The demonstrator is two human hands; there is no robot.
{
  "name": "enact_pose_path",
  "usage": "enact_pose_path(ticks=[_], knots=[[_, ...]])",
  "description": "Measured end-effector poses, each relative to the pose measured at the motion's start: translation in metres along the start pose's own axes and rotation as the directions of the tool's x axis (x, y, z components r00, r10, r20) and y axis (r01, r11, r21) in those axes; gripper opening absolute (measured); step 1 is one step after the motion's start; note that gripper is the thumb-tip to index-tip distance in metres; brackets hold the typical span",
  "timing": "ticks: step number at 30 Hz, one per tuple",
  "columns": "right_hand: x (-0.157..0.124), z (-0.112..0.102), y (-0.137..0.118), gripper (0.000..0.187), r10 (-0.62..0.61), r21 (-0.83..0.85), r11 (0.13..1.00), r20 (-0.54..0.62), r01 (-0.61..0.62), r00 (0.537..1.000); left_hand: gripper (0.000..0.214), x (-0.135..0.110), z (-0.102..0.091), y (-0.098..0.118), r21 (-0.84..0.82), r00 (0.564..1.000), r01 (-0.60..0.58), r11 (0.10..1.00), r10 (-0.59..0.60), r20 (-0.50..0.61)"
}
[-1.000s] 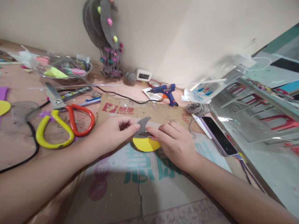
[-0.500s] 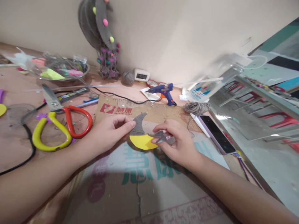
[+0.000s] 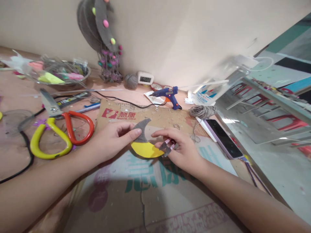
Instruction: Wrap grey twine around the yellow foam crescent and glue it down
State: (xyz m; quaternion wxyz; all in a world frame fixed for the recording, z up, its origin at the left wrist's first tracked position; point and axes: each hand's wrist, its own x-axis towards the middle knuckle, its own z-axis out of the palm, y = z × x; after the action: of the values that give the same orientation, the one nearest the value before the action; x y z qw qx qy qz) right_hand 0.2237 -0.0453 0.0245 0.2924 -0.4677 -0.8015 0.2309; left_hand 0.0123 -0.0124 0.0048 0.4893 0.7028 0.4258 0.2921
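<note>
I have the left hand (image 3: 121, 136) pinching the mid-view crescent (image 3: 145, 150) at its ten o'clock; the right hand (image 3: 181, 147), at three, holds what look like snips (image 3: 168, 146). I judge this to be trimming the grey yarn (image 3: 141, 132); the next move calls for a steady hold.

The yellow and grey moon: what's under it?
Cardboard with green writing lies below the moon, which the left hand holds. The patch that the moon covers is hidden, so I can't tell if anything is there.
</note>
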Motion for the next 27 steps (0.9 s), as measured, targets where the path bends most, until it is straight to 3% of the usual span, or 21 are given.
enact_pose_path(ticks=[4,13,18,21,24,27], knots=[[0.003,0.003,-0.006,0.017,0.115,0.136,0.983,0.043,-0.12,0.992,0.034,-0.001,0.0,0.0,0.013,1.0,0.011,1.0,-0.012,0.022],[0.002,0.008,0.002,0.017,0.088,0.11,0.989,0.12,-0.101,0.989,0.034,0.0,0.0,0.004,0.071,1.0,-0.003,0.997,0.003,-0.007],[0.003,0.004,0.001,0.021,0.12,0.107,0.987,0.011,-0.12,0.993,0.035,-0.002,-0.001,0.001,0.101,1.0,-0.019,0.995,0.019,0.001],[0.004,0.002,0.0,0.022,0.103,0.048,0.993,0.018,-0.103,0.995,0.034,-0.006,0.0,0.0,0.073,0.999,-0.032,0.997,0.032,-0.005],[0.003,0.004,0.003,0.008,0.037,0.025,0.999,0.117,-0.04,0.992,0.033,-0.001,0.002,0.007,0.064,0.999,-0.021,0.998,0.023,-0.024],[0.003,0.007,0.008,0.008,-0.012,0.085,0.996,0.155,-0.002,0.988,0.03,0.007,0.001,0.014,0.094,0.997,-0.049,0.994,0.054,-0.047]])
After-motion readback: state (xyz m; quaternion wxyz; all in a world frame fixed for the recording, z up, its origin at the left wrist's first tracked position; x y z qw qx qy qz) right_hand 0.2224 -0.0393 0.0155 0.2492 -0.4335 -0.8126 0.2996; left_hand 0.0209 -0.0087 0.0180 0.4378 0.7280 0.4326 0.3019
